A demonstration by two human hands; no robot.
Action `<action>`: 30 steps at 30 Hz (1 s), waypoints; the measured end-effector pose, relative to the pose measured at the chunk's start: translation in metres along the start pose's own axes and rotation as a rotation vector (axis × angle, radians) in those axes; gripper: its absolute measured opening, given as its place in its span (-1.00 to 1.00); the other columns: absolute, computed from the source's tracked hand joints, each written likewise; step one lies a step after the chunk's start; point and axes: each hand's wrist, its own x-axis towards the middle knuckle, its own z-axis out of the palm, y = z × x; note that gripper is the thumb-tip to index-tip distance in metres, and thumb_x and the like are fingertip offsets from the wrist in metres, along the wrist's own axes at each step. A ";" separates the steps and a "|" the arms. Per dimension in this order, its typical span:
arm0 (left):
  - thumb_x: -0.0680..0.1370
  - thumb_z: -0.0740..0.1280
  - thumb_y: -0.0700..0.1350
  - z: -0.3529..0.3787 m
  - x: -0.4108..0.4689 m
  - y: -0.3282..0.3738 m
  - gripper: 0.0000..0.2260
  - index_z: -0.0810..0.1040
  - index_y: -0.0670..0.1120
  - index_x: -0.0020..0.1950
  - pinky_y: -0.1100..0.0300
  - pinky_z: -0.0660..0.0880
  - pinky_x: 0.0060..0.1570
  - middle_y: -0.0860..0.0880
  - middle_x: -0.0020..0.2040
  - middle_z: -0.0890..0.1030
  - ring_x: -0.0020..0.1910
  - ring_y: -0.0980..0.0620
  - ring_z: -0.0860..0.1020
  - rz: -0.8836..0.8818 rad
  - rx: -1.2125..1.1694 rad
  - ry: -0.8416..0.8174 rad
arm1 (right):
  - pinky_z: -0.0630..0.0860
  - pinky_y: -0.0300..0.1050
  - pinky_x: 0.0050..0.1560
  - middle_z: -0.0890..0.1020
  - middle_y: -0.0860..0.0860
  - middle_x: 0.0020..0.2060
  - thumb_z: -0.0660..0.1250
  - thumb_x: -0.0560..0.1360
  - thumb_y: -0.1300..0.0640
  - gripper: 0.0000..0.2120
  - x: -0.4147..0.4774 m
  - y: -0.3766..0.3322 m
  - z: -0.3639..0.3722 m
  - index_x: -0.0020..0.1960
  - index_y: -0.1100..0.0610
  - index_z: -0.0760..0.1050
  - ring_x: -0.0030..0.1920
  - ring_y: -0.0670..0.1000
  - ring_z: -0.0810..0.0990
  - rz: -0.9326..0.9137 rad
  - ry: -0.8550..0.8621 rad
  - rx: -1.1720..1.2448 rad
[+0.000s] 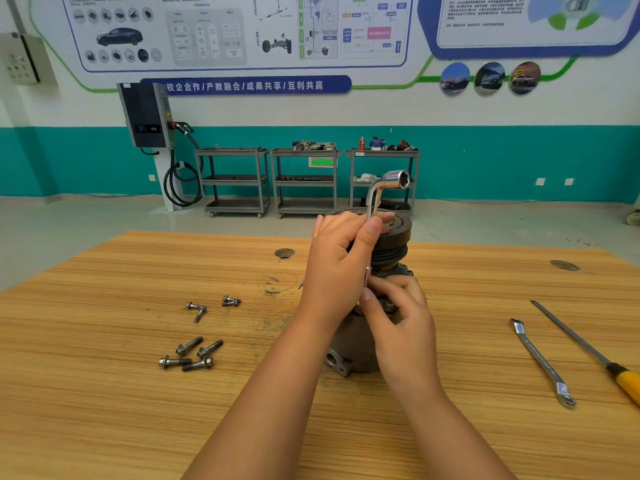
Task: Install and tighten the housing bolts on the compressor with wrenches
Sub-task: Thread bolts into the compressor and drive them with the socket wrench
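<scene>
1. Your compressor (349,341) stands pulley-up in the middle of the tabletop (138,427), and you are on it with both hands.
2. Your left hand (341,268) wraps the shaft of the L-shaped socket wrench (375,194), which stands upright in front of the compressor's pulley (398,237).
3. Your right hand (398,317) pinches the wrench's lower end at the compressor housing. The bolt under it is hidden.
4. Left of the compressor, loose bolts (194,356) lie scattered. Plenty are not yet installed, so I judge this to be early going.
5. Right of the compressor, a flat wrench (540,362) and a screwdriver (581,344) lie untouched.
</scene>
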 end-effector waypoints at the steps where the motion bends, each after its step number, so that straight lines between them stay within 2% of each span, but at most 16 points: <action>1: 0.59 0.13 0.01 0.001 0.000 0.000 -0.78 0.58 0.12 0.03 -0.21 0.28 0.31 -0.01 -0.11 0.61 0.01 0.28 0.45 0.000 0.012 0.001 | 0.38 0.24 0.18 0.49 -0.18 -0.12 0.38 0.46 0.08 -0.80 0.000 0.000 0.000 -0.09 -0.25 0.52 0.05 -0.01 0.50 -0.002 -0.001 -0.003; 4: 0.59 0.15 0.02 0.001 0.001 0.001 -0.79 0.58 0.12 0.04 -0.17 0.34 0.25 0.12 -0.15 0.57 -0.01 0.32 0.44 0.003 0.042 0.007 | 0.39 0.23 0.17 0.50 -0.19 -0.13 0.36 0.44 0.00 -0.90 0.001 0.000 0.000 -0.11 -0.21 0.53 0.03 -0.01 0.51 -0.004 -0.002 -0.002; 6: 0.58 0.19 0.03 0.000 0.003 0.002 -0.80 0.51 0.15 0.17 -0.16 0.36 0.26 0.13 -0.17 0.56 0.04 0.20 0.50 -0.027 0.016 0.003 | 0.39 0.22 0.18 0.50 -0.18 -0.12 0.35 0.43 -0.02 -0.92 0.001 0.001 0.000 -0.12 -0.20 0.52 0.04 -0.02 0.51 -0.001 0.002 -0.017; 8: 0.60 0.25 -0.03 -0.001 0.005 0.005 -0.70 0.34 0.21 0.30 -0.17 0.37 0.29 0.10 -0.19 0.57 0.01 0.10 0.56 -0.019 0.006 0.026 | 0.38 0.21 0.20 0.50 -0.19 -0.11 0.36 0.44 0.01 -0.91 0.001 0.001 0.001 -0.12 -0.20 0.51 0.05 -0.04 0.51 0.002 -0.003 -0.027; 10: 0.60 0.27 -0.07 -0.002 0.008 0.013 -0.62 0.27 0.22 0.36 -0.01 0.43 0.23 0.14 -0.15 0.57 -0.02 0.16 0.55 0.055 0.060 0.051 | 0.38 0.20 0.20 0.49 -0.22 -0.12 0.34 0.43 -0.05 -0.95 0.002 0.002 0.001 -0.13 -0.20 0.51 0.06 -0.08 0.49 0.006 -0.009 -0.032; 12: 0.60 0.24 -0.04 -0.002 0.013 0.023 -0.66 0.36 0.12 0.38 0.14 0.47 0.14 0.20 -0.04 0.54 0.04 0.20 0.53 0.114 0.054 0.033 | 0.38 0.21 0.19 0.48 -0.24 -0.12 0.32 0.42 -0.07 -0.97 0.002 0.002 0.001 -0.14 -0.19 0.51 0.05 -0.09 0.49 0.005 -0.012 -0.034; 14: 0.60 0.19 0.03 -0.001 0.020 0.033 -0.73 0.49 0.04 0.27 0.12 0.50 0.11 0.17 0.00 0.54 0.06 0.15 0.53 0.119 0.006 0.000 | 0.38 0.23 0.19 0.48 -0.25 -0.12 0.34 0.43 -0.04 -0.96 0.002 0.003 0.002 -0.15 -0.19 0.51 0.04 -0.10 0.49 0.005 -0.008 -0.031; 16: 0.62 0.13 0.06 0.002 0.027 0.039 -0.76 0.55 0.02 0.04 0.06 0.51 -0.10 0.07 -0.20 0.53 -0.18 0.09 0.53 0.074 -0.090 -0.036 | 0.37 0.23 0.19 0.48 -0.26 -0.11 0.34 0.42 -0.07 -0.96 0.002 0.002 0.003 -0.15 -0.21 0.50 0.04 -0.10 0.49 0.008 -0.002 -0.019; 18: 0.68 0.06 0.04 0.006 0.034 0.042 -0.66 0.53 -0.03 -0.14 0.11 0.33 -0.37 -0.03 -0.40 0.37 -0.42 0.08 0.37 0.003 -0.113 -0.052 | 0.37 0.23 0.20 0.48 -0.27 -0.12 0.32 0.39 -0.10 -0.96 0.002 0.001 0.002 -0.15 -0.21 0.49 0.04 -0.11 0.49 0.012 0.002 -0.006; 20: 0.69 0.03 0.02 0.008 0.038 0.043 -0.60 0.47 -0.06 -0.26 0.16 0.19 -0.44 0.01 -0.46 0.27 -0.50 0.11 0.25 -0.076 -0.139 -0.045 | 0.36 0.24 0.20 0.48 -0.26 -0.13 0.34 0.44 -0.09 -0.99 0.001 0.002 0.002 -0.15 -0.20 0.51 0.04 -0.10 0.49 0.014 0.005 0.003; 22: 0.68 0.06 0.01 0.009 0.042 0.044 -0.56 0.42 -0.04 -0.36 0.19 0.15 -0.46 0.10 -0.51 0.25 -0.53 0.14 0.21 -0.141 -0.206 -0.038 | 0.34 0.26 0.21 0.49 -0.24 -0.14 0.29 0.49 -0.08 -0.94 0.001 0.002 0.002 -0.15 -0.18 0.52 0.03 -0.08 0.49 0.027 0.012 0.022; 26: 0.64 0.16 0.07 0.005 0.044 0.045 -0.54 0.36 -0.10 -0.42 0.20 0.13 -0.45 0.13 -0.54 0.21 -0.55 0.14 0.18 -0.198 -0.292 -0.068 | 0.30 0.25 0.25 0.50 -0.25 -0.13 0.11 0.50 -0.04 -0.77 0.001 0.000 0.001 -0.15 -0.18 0.54 0.06 -0.09 0.49 0.048 0.012 0.070; 28: 0.62 0.24 0.04 0.004 0.044 0.047 -0.59 0.35 -0.16 -0.35 0.21 0.12 -0.46 0.05 -0.48 0.18 -0.51 0.10 0.14 -0.174 -0.282 -0.094 | 0.28 0.24 0.27 0.50 -0.24 -0.12 0.08 0.51 -0.04 -0.75 0.001 0.000 0.000 -0.14 -0.19 0.54 0.07 -0.10 0.48 0.052 0.010 0.082; 30: 0.60 0.29 -0.04 0.003 0.044 0.049 -0.62 0.29 -0.14 -0.36 0.21 0.10 -0.47 -0.05 -0.42 0.13 -0.48 0.06 0.10 -0.153 -0.280 -0.116 | 0.28 0.25 0.27 0.50 -0.24 -0.12 0.07 0.51 -0.04 -0.74 0.001 -0.001 -0.001 -0.15 -0.19 0.53 0.06 -0.11 0.48 0.057 0.010 0.087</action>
